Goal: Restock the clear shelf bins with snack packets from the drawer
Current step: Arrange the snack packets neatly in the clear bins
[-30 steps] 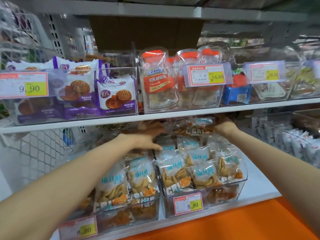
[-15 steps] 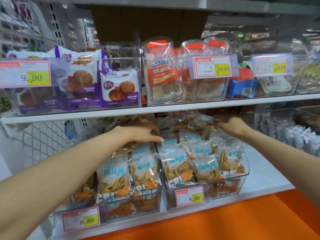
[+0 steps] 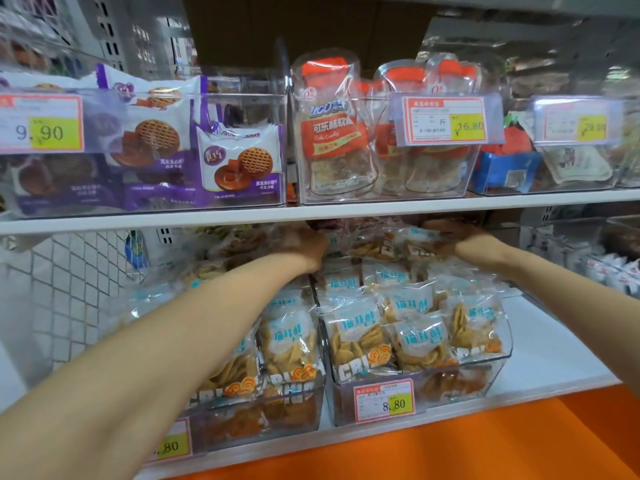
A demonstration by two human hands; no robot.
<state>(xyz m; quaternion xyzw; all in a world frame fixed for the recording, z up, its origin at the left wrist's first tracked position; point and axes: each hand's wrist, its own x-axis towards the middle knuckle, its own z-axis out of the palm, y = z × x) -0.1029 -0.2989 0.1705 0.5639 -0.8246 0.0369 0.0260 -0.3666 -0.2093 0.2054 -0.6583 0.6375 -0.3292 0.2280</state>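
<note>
At the lower shelf's front edge the left clear bin stands full of snack packets; the left hand reaches toward the shelf's back edge, grip blurred, cannot tell; the right hand clutches a held packet over the right clear bin.

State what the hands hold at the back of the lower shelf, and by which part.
Cannot tell. The left hand and right hand lie on the rearmost snack packets, under the upper shelf; blur hides any grip.
</note>
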